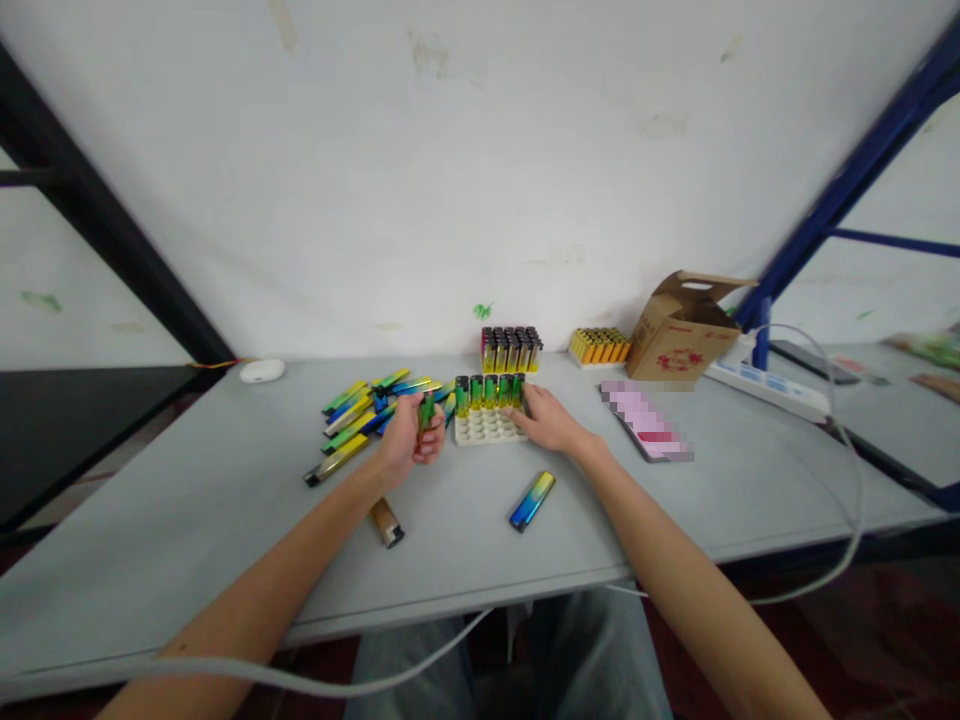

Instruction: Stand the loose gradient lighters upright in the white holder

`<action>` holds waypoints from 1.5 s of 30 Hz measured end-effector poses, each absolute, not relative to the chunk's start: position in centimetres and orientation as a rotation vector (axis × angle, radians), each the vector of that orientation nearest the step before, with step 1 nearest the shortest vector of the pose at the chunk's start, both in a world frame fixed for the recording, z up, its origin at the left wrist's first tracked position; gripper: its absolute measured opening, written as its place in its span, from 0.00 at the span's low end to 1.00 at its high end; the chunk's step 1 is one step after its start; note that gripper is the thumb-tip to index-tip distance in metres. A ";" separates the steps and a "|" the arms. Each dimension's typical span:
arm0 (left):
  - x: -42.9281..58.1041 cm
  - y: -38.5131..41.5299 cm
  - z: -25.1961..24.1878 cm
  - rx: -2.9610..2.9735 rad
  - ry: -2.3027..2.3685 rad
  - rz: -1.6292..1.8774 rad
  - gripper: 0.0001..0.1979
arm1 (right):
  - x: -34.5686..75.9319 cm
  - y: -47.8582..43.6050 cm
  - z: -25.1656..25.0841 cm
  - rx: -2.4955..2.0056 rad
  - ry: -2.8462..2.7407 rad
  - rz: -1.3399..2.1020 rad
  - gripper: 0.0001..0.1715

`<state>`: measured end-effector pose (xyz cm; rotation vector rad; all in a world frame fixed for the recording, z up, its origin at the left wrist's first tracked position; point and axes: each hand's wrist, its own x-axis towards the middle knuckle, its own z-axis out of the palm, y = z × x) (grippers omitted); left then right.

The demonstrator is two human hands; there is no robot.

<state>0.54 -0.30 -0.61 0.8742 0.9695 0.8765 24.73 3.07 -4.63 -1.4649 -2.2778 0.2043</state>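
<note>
Upright in my left hand (405,440) is a green lighter (426,412), gripped by closed fingers just left of the white tray (491,428). The tray has round holes, and its back row carries several green-yellow lighters (490,391) standing on end. At the row's right end, my right hand (553,420) has its thumb and fingers closed about the last lighter (518,386), over the tray's corner. Beyond my left hand lies a loose pile of lighters (349,432) in green, yellow and blue. A blue-yellow lighter (532,501) and a brown lighter (387,522) lie nearer me.
Behind the tray stand a block of dark-topped lighters (512,350) and a tray of yellow-orange ones (600,346). To the right are an open cardboard box (679,335), a phone (646,420) and a power strip (772,390). A white case (262,371) sits back left. A white cable (300,680) crosses low in front.
</note>
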 end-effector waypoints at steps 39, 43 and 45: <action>1.3 -0.8 -2.0 1.660 0.849 0.751 0.23 | 19.7 -0.9 -2.3 -0.800 -1.809 0.257 0.09; 1.3 -0.8 -1.9 1.854 0.931 0.808 0.19 | 19.4 -0.7 -2.9 -0.834 -1.746 0.384 0.11; 1.4 -0.9 -1.9 1.878 0.938 0.824 0.17 | 19.2 -0.7 -3.1 -0.842 -1.708 0.465 0.11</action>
